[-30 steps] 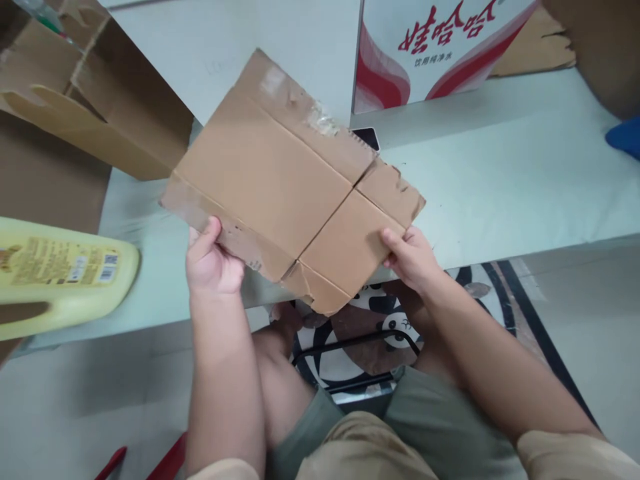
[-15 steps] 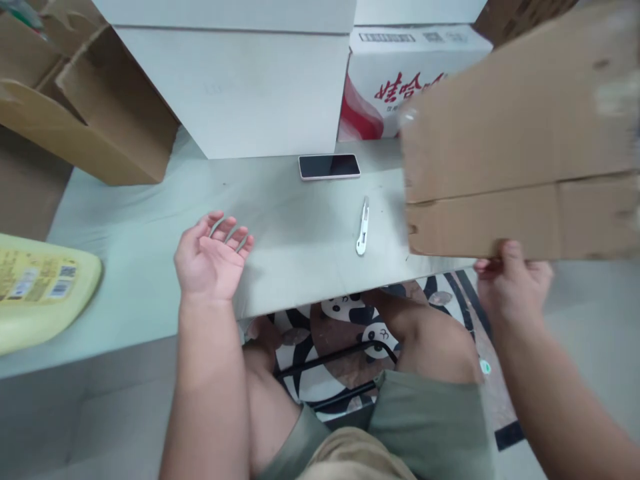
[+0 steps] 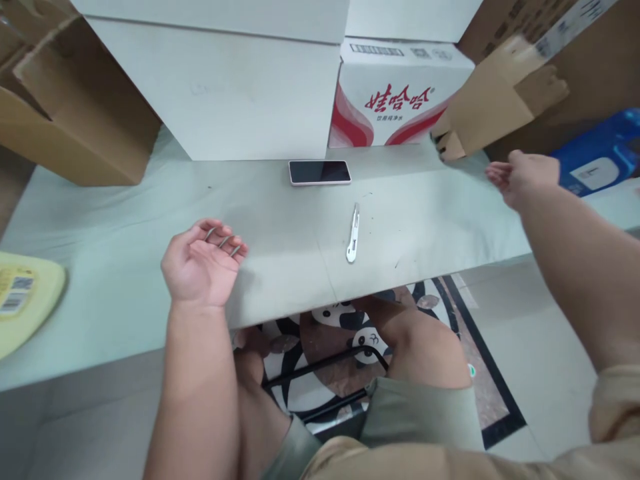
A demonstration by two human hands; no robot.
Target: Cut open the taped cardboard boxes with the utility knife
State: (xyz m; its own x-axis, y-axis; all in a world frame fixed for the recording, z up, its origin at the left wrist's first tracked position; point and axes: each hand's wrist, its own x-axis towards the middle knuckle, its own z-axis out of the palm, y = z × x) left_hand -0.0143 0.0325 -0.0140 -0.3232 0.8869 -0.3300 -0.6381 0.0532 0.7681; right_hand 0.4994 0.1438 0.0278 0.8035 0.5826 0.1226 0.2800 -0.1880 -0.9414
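Note:
My left hand [image 3: 204, 261] rests palm up by the table's front edge, its fingers loosely bent and nothing in them. Out over the right part of the table, my right hand [image 3: 525, 177] has its fingers half curled, with nothing visible in them. It is nearest to a small open cardboard box [image 3: 493, 100] and a blue jug [image 3: 597, 157] with a white label. Between the hands lies a white utility knife [image 3: 353, 233]. A phone [image 3: 320, 173] with a dark screen lies flat behind the knife.
A big white box [image 3: 220, 93] and a white carton with red lettering [image 3: 395, 100] stand along the back. At the left are an open cardboard box [image 3: 100, 113] and a yellow bottle [image 3: 30, 300]. The pale green table [image 3: 280, 267] ends just above my knees.
The flat cardboard sheet has left my right hand and is out of view. That hand has moved up and forward over the table. My left hand has hardly moved.

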